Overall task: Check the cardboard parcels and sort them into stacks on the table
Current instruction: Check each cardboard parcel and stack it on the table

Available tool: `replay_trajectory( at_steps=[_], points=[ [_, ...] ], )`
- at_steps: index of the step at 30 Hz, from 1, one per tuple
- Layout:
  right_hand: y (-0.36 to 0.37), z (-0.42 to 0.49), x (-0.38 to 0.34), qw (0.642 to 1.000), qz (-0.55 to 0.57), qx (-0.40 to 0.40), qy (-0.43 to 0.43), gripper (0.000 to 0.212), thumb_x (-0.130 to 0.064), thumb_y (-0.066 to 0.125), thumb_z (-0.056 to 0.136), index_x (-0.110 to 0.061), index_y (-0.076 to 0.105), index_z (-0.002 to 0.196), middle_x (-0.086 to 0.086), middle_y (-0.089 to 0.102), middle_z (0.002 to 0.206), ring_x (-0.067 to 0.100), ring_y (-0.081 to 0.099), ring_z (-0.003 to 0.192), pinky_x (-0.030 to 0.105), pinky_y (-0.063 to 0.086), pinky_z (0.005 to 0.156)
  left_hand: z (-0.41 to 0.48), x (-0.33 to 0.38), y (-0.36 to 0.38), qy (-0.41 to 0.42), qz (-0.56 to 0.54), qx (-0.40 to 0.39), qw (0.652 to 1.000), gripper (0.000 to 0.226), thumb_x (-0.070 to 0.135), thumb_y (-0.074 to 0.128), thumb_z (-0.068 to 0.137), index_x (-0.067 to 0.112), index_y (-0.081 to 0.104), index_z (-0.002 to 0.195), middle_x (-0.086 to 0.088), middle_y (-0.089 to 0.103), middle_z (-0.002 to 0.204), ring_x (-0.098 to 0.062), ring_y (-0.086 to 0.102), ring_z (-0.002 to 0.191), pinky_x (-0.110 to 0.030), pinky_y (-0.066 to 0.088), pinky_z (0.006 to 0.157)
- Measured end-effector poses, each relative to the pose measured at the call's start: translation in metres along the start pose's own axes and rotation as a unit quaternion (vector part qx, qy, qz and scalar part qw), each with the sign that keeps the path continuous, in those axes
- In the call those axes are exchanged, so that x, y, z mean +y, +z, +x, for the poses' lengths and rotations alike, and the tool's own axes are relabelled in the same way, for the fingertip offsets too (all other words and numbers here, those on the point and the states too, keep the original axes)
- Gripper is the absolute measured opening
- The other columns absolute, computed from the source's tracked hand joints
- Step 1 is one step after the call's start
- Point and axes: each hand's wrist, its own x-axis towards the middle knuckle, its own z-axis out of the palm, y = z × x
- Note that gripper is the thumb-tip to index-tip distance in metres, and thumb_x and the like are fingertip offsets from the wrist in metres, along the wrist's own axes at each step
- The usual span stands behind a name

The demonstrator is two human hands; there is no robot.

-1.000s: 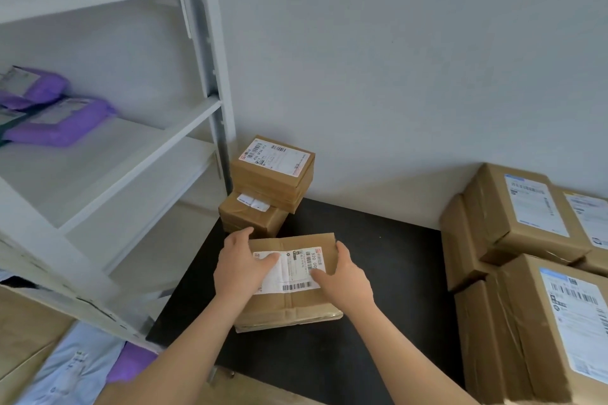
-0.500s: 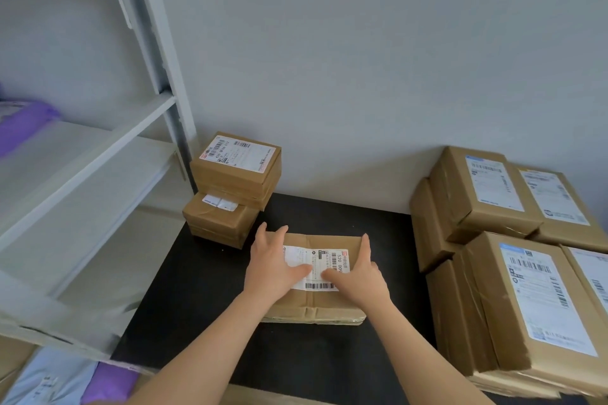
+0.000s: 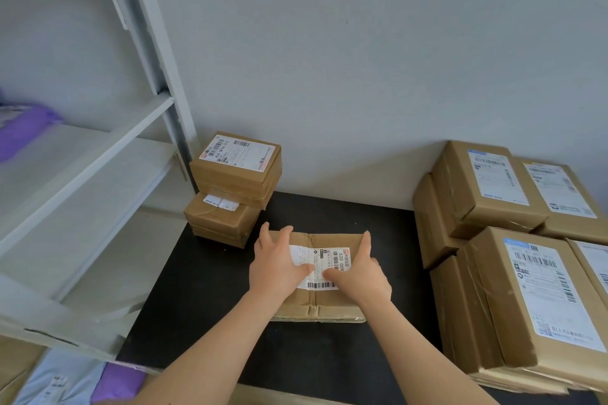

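Our grip on the flat parcel (image 3: 316,304) is open and pressing, not clasping. Our left hand (image 3: 279,268) and right hand (image 3: 360,273) lie on its top face with fingers spread and nearly straight, reaching toward its far edge. Our thumbs meet over the white label (image 3: 324,261), and neither hand curls round anything. The parcel lies flat on the black tabletop (image 3: 204,289), roughly midway between the left and right edges. At the far left corner, against the wall, stands a small stack: a top box (image 3: 237,168) with its label up, sitting on a lower box (image 3: 220,220) just beside our left fingertips. Along the right edge, larger parcels are piled several deep, with a rear pile (image 3: 493,187) near the wall and a front pile (image 3: 533,299) toward the near edge. Beyond the left edge, a white rack (image 3: 98,154) carries a purple mailer (image 3: 23,131). We judge the sorting partly done: two groups already stand apart by size. The parcel under our hands sits between them in its own spot, either being checked or starting a third stack. We cannot tell how many parcels remain, or whether the right-hand piles are finished.
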Motion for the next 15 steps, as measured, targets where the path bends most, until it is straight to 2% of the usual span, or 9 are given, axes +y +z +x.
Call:
replay_trajectory(
  at_steps=[3,9,15],
  points=[
    [0.000,-0.001,0.000,1.000,0.003,-0.001,-0.001,0.115,-0.048,0.072,0.076,-0.031,-0.017,0.147,0.003,0.048,0.131,0.011,0.053,0.082,0.021,0.045,0.056,-0.001,0.000,-0.001,0.004,0.009,-0.004,1.000,0.084,0.048,0.070,0.080,0.034,0.020,0.146,-0.002,0.000,0.158,-0.024,0.017,0.143,-0.038,0.042,0.101],
    [-0.001,-0.003,0.002,1.000,0.001,0.003,-0.007,0.113,-0.047,0.072,0.078,-0.030,-0.015,0.148,0.002,0.050,0.129,0.010,0.053,0.082,0.019,0.041,0.051,-0.004,-0.001,-0.002,0.016,0.031,-0.009,0.999,0.085,0.053,0.066,0.081,0.033,0.016,0.148,-0.001,-0.002,0.158,-0.025,0.018,0.143,-0.039,0.042,0.101],
    [-0.003,-0.002,0.004,1.000,0.021,-0.005,0.004,0.114,-0.042,0.073,0.078,-0.029,-0.015,0.148,0.001,0.052,0.128,0.009,0.053,0.082,0.018,0.038,0.049,-0.004,-0.010,0.000,0.014,0.014,-0.029,0.999,0.106,0.061,0.062,0.080,0.028,-0.008,0.151,-0.004,-0.013,0.159,-0.029,0.027,0.141,-0.037,0.043,0.101]
  ],
)
